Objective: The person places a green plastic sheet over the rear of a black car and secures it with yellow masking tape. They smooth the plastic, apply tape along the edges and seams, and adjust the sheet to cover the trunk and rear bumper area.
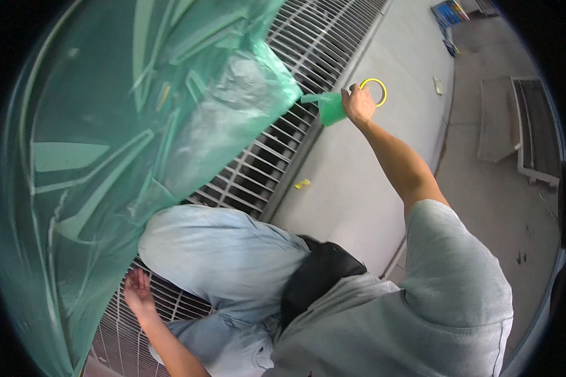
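My right hand [358,104] is stretched out over the grey floor, closed on a thin roll of yellow tape [383,92]. A small piece of green film [331,109] hangs from the same fingers, near the corner of a large green plastic sheet [233,103]. That sheet covers a big object on my left, whose shape is only partly visible through it. Low down beside the sheet's lower edge is my left hand [138,293], palm turned up, fingers apart and nothing in it. Whether its fingertips touch the sheet I cannot tell.
A metal floor grating [267,147] runs under the sheet and my bent legs. On the grey floor [352,182] lies a yellow scrap [302,184]. A framed panel [538,129] stands at the right. Blue items [449,14] sit at the far right.
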`<action>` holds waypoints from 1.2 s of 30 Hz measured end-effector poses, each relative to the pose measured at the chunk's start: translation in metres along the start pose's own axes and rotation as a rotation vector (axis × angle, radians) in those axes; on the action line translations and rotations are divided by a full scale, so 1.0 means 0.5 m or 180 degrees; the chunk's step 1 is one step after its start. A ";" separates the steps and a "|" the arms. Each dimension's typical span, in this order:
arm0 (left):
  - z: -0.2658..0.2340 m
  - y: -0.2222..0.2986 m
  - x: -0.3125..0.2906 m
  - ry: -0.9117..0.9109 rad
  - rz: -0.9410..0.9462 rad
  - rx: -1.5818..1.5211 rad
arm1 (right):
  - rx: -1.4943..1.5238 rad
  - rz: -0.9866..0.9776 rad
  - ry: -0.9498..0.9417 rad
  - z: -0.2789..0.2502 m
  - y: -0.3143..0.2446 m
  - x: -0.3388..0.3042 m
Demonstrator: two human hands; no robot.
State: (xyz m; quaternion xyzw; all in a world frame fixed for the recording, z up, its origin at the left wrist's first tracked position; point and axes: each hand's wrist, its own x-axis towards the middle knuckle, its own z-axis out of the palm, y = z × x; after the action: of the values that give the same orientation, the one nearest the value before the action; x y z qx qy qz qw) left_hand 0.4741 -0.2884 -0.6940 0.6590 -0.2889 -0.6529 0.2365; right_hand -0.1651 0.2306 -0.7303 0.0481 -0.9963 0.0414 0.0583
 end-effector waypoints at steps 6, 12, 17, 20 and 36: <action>0.070 0.014 -0.169 -0.0493 0.0587 0.0374 | -0.0482 0.0167 -0.0218 -0.029 0.100 -0.138; 0.128 0.040 -0.231 -0.0933 0.1290 0.0673 | -0.0477 0.0186 -0.0598 -0.035 0.092 -0.173; 0.143 0.056 -0.238 -0.0853 0.1584 0.0828 | -0.0477 0.0327 -0.0645 -0.066 0.102 -0.171; 0.136 0.051 -0.228 -0.0965 0.1658 0.0705 | -0.0468 0.0447 -0.0705 -0.083 0.111 -0.164; 0.104 0.078 -0.215 -0.0680 0.2734 0.0239 | 0.0295 0.0161 0.0164 -0.196 0.033 -0.133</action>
State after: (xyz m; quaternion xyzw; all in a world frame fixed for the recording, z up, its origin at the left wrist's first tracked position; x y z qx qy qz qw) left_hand 0.4215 -0.2389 -0.5909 0.4162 -0.5827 -0.5490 0.4311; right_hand -0.0901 0.2614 -0.6427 0.0244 -0.9924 0.0901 0.0806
